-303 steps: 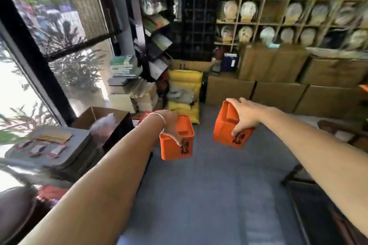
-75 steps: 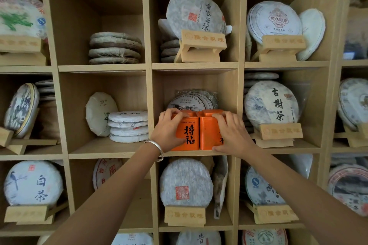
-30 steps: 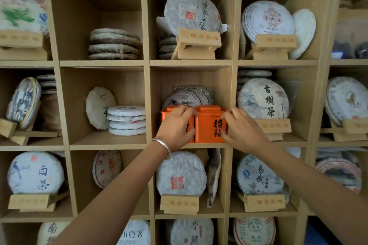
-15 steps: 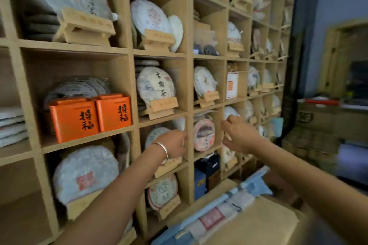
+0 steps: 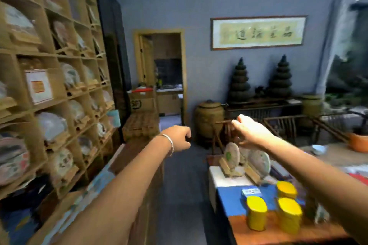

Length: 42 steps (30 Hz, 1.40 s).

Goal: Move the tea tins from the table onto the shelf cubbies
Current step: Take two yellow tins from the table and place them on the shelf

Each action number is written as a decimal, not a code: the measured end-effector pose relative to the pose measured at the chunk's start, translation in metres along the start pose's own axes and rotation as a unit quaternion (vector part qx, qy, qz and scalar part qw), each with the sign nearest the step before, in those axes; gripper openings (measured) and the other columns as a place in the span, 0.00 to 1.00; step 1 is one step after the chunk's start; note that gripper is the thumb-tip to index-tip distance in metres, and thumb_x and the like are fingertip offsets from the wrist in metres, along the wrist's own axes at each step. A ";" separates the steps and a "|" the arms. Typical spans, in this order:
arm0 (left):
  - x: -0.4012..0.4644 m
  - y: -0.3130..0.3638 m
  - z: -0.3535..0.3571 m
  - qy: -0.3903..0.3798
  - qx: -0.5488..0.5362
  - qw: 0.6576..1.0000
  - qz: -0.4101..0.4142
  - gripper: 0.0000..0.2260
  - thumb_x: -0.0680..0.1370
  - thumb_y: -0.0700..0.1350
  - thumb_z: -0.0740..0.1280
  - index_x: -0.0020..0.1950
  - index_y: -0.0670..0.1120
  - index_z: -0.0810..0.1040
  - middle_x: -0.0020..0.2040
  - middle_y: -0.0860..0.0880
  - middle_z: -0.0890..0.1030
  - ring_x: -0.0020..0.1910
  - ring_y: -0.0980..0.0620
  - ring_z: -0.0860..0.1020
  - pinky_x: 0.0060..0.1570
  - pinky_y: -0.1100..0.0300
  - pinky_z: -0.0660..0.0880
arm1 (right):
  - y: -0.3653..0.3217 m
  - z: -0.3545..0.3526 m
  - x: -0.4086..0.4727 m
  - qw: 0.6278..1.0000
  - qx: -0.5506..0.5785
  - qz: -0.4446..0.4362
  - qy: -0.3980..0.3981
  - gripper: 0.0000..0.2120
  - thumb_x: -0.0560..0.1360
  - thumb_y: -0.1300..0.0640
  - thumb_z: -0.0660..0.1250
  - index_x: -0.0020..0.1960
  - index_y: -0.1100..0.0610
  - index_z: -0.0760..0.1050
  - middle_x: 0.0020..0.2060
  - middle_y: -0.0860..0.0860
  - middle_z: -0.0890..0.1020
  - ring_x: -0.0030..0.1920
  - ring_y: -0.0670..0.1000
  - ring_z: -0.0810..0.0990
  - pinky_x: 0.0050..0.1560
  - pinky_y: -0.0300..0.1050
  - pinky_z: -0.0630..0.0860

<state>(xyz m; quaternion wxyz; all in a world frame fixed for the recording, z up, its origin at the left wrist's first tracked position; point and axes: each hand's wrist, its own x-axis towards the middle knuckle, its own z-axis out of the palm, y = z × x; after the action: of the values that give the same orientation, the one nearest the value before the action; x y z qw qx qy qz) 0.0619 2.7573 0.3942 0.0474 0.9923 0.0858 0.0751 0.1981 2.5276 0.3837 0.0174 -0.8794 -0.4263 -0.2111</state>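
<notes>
Hands first: my left hand (image 5: 177, 138) is stretched out at mid-height with a silver bracelet (image 5: 169, 144) on the wrist, its fingers folded loosely away from me and nothing in its grip. My right hand (image 5: 250, 132) reaches forward a little higher, fingers lax and slightly bent, its grip also empty.

Below and to the right of my right forearm, three yellow tea tins (image 5: 274, 211) stand upright near the corner of the table (image 5: 278, 230), well apart from both hands. Two stand in front, side by side, and one stands behind the right-hand one. They stand where a blue cloth (image 5: 231, 201) meets bare reddish wood. A small printed card (image 5: 251, 191) lies on the cloth just behind the left tin.

Farther back on the table, two wrapped tea cakes (image 5: 247, 156) lean on wooden stands, directly under my right wrist in this view.

Along my left runs the wooden shelf (image 5: 49, 105), its cubbies full of blurred tea cakes and one white box (image 5: 38, 86). Ahead is a blue wall with a framed calligraphy scroll (image 5: 258, 33), an open doorway (image 5: 161, 73) and a brown ceramic jar (image 5: 208, 119).
</notes>
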 end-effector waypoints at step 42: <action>0.228 0.215 0.399 -0.337 -0.106 0.931 0.092 0.37 0.66 0.57 0.75 0.71 0.53 0.63 0.68 0.48 0.70 0.65 0.46 0.69 0.62 0.53 0.71 | 0.280 0.344 -0.134 0.914 0.069 0.012 -0.399 0.44 0.66 0.35 0.68 0.72 0.58 0.58 0.60 0.59 0.70 0.57 0.59 0.71 0.49 0.53 0.73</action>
<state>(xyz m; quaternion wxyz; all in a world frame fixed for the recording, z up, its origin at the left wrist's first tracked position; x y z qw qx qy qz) 0.3816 2.5546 0.0564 0.1709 0.9520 -0.0356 -0.2515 0.4597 2.3223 0.0612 -0.0911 -0.8921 -0.4011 0.1872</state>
